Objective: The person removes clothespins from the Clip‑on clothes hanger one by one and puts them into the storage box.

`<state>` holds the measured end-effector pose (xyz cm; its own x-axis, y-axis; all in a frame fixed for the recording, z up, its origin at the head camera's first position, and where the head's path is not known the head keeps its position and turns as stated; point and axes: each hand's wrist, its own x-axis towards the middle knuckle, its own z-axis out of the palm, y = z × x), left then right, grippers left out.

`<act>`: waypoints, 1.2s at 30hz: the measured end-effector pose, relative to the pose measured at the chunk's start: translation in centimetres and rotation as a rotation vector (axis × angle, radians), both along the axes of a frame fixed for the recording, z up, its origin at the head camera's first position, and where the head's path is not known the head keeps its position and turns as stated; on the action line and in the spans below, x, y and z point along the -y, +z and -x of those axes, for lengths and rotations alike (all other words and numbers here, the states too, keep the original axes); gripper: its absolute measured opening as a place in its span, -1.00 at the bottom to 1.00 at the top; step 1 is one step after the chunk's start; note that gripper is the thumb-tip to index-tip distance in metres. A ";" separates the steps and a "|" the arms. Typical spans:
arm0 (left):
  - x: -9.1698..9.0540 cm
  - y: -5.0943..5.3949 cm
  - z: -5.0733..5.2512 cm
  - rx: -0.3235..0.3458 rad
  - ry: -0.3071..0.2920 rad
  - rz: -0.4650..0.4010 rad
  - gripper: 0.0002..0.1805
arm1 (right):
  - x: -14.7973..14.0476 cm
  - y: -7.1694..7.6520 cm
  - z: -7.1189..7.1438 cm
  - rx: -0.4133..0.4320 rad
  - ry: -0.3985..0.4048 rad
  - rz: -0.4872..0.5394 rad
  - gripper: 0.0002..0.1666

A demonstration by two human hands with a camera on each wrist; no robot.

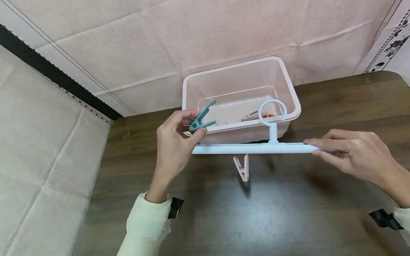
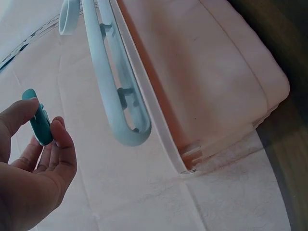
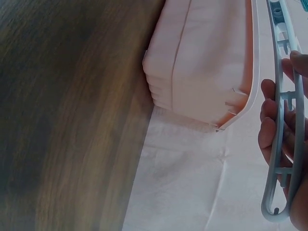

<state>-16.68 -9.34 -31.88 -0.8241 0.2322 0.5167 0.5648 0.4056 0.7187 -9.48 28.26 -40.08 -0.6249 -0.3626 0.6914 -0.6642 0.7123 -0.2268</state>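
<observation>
My left hand (image 1: 177, 143) pinches a teal clothespin (image 1: 203, 117) between thumb and fingers, above the front left of a pink plastic bin. The left wrist view shows that teal clothespin (image 2: 40, 120) apart from the hanger's rounded end. With my right hand (image 1: 358, 155) I grip the right end of a light blue plastic hanger (image 1: 248, 147), thumb and fingers on either side of its slotted bar (image 3: 284, 115). Its ring-shaped hook (image 1: 283, 111) points up in front of the bin. Just below the bar appears a pale pink clothespin (image 1: 243, 171); whether it touches the hanger I cannot tell.
The pink bin (image 1: 294, 96) stands at the back edge of a dark wooden table (image 1: 261, 226), against a pale cloth-covered backdrop. Inside it lie a few brown and orange clothespins (image 1: 265, 115). Another pale cloth sheet (image 1: 29, 164) covers the left side.
</observation>
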 end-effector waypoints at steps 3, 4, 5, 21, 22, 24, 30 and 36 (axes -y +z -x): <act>-0.2 0.1 0.3 -0.029 0.016 0.008 -0.66 | -0.1 -0.1 0.0 0.002 0.001 -0.003 -0.41; -0.2 0.2 0.4 -0.039 0.018 0.012 -0.67 | -0.1 -0.1 0.0 0.000 0.001 -0.003 -0.41; -0.3 0.2 0.6 -0.050 0.022 0.020 -0.68 | -0.1 -0.1 0.0 -0.001 0.002 -0.003 -0.41; -0.6 -0.3 3.7 -0.224 0.056 0.234 -0.74 | -0.4 -0.5 -0.1 0.021 -0.001 0.003 -0.39; -0.6 -0.4 3.9 -0.224 0.058 0.239 -0.74 | -0.4 -0.5 -0.2 0.019 -0.002 0.005 -0.39; -0.7 -0.6 4.3 -0.219 0.061 0.246 -0.75 | -0.4 -0.5 -0.3 0.013 -0.007 0.008 -0.39; -0.8 -0.9 5.3 -0.195 0.071 0.265 -0.76 | -0.5 -0.4 -0.5 0.006 -0.013 0.011 -0.40; -0.9 -1.5 6.4 -0.127 0.079 0.294 -0.74 | -0.6 -0.6 -0.5 0.008 -0.005 0.011 -0.40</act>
